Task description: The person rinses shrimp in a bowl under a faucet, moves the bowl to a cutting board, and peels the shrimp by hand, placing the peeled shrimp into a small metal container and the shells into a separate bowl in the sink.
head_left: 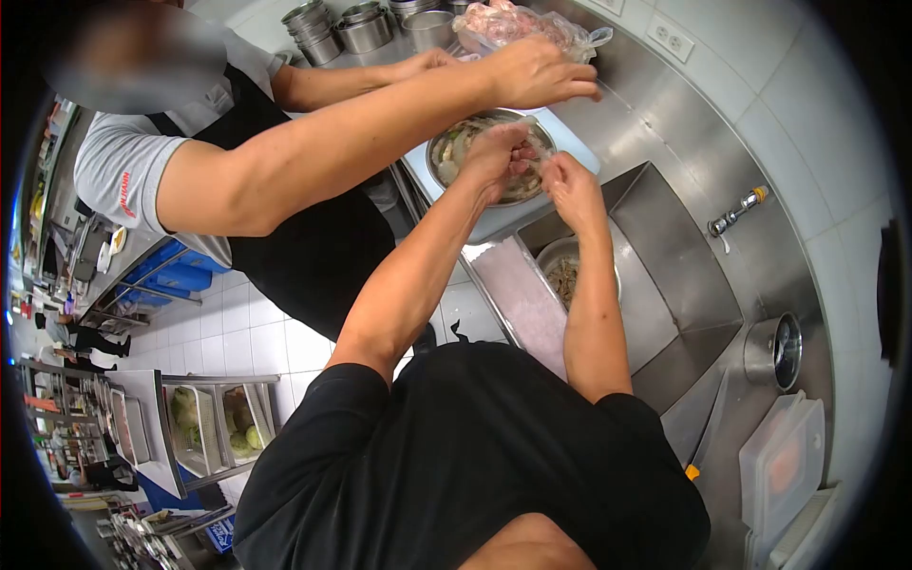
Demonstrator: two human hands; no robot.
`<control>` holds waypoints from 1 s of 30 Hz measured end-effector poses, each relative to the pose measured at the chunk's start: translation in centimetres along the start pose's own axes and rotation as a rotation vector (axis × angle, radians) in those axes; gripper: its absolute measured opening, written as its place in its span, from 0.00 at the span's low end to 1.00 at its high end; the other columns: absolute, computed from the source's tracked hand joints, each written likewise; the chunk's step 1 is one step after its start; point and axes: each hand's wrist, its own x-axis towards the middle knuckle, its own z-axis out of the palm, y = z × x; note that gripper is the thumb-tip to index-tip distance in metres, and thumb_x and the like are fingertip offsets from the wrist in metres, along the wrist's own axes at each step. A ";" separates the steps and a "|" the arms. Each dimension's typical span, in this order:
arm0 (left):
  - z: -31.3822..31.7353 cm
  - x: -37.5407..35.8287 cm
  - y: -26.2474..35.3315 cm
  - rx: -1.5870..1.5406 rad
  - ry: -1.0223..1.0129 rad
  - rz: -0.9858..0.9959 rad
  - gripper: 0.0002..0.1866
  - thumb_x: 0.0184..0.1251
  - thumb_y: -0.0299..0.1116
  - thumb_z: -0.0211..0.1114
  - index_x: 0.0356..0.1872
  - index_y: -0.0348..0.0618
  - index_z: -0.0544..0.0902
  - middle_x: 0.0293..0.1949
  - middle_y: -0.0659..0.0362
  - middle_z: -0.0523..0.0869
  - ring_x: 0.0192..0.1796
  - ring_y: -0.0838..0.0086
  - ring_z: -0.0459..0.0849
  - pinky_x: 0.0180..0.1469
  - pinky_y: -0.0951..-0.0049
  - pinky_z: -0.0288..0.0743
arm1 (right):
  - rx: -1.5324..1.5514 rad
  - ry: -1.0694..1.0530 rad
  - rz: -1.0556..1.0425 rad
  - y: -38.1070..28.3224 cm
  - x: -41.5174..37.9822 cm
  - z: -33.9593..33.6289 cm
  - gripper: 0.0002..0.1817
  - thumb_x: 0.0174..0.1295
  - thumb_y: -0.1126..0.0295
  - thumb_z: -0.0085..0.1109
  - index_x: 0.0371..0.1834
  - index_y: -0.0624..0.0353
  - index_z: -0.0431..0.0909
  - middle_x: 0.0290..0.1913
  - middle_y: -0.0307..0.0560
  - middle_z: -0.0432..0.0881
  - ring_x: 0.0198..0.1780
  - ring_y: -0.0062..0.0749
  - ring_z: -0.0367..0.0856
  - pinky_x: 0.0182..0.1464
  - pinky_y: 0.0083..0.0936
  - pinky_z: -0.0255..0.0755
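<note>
My left hand (pixel 498 160) and my right hand (pixel 572 188) are close together over the right side of a steel bowl (pixel 440 173). A pale, translucent piece of food (pixel 541 149), perhaps a raw shrimp, is stretched between the fingers of both hands; its exact kind is hard to make out. My left fingers curl around one side of it, and my right fingertips pinch the other. In the bowl lie greyish, wet pieces of food (pixel 458 144), partly covered by my left hand. The bowl rests on a white cutting board (pixel 575 142).
A co-worker's hand (pixel 543 78) reaches across above the bowl. A steel sink (pixel 655 285) holds a bowl of brownish scraps (pixel 562 280). Nearby are a pink cloth-like sheet (pixel 521 294), a tap (pixel 736 211), a yellow-handled knife (pixel 708 427), a steel pot (pixel 763 351) and bagged meat (pixel 532 30).
</note>
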 end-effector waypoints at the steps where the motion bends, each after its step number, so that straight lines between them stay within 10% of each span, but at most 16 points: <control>1: 0.3 -0.1 0.5 0.097 0.004 0.010 0.13 0.68 0.37 0.65 0.48 0.44 0.79 0.38 0.63 0.84 0.34 0.77 0.81 0.33 0.74 0.74 | 0.084 0.026 0.057 0.2 -0.6 -0.8 0.14 0.67 0.60 0.57 0.40 0.62 0.82 0.26 0.48 0.83 0.28 0.35 0.80 0.35 0.32 0.74; 13: -1.1 2.1 6.8 0.548 0.050 0.111 0.10 0.70 0.41 0.60 0.42 0.48 0.80 0.32 0.67 0.80 0.31 0.81 0.78 0.31 0.76 0.70 | -0.398 -0.175 0.505 14.1 -11.5 -7.2 0.16 0.64 0.64 0.57 0.52 0.58 0.84 0.48 0.58 0.85 0.52 0.50 0.84 0.56 0.36 0.74; 18: -1.9 3.8 13.2 0.079 -0.750 0.051 0.14 0.75 0.50 0.50 0.46 0.52 0.72 0.36 0.66 0.76 0.39 0.81 0.74 0.39 0.71 0.73 | -0.500 -0.370 0.578 16.7 -10.5 -7.0 0.20 0.63 0.63 0.58 0.57 0.56 0.82 0.53 0.59 0.83 0.57 0.48 0.81 0.61 0.34 0.71; 22: -0.3 5.2 11.7 0.177 -0.364 0.232 0.15 0.73 0.47 0.53 0.50 0.49 0.76 0.45 0.61 0.78 0.48 0.75 0.75 0.48 0.68 0.72 | -0.341 -0.240 0.539 14.9 -8.4 -7.3 0.21 0.64 0.61 0.60 0.59 0.55 0.80 0.52 0.59 0.83 0.56 0.48 0.81 0.60 0.34 0.72; 26: -0.6 6.0 7.8 0.932 0.100 0.279 0.17 0.70 0.43 0.55 0.53 0.47 0.80 0.53 0.57 0.80 0.57 0.70 0.76 0.58 0.66 0.70 | -0.264 -0.149 0.355 9.9 -6.5 -7.5 0.19 0.65 0.62 0.58 0.57 0.56 0.81 0.51 0.59 0.84 0.56 0.50 0.81 0.58 0.36 0.73; 30: -1.9 5.6 3.8 1.525 0.036 0.248 0.19 0.67 0.40 0.58 0.54 0.44 0.83 0.58 0.52 0.82 0.62 0.64 0.79 0.64 0.63 0.70 | -0.257 -0.099 0.201 6.0 -4.7 -6.9 0.17 0.64 0.63 0.58 0.54 0.57 0.82 0.50 0.59 0.84 0.54 0.52 0.81 0.57 0.38 0.73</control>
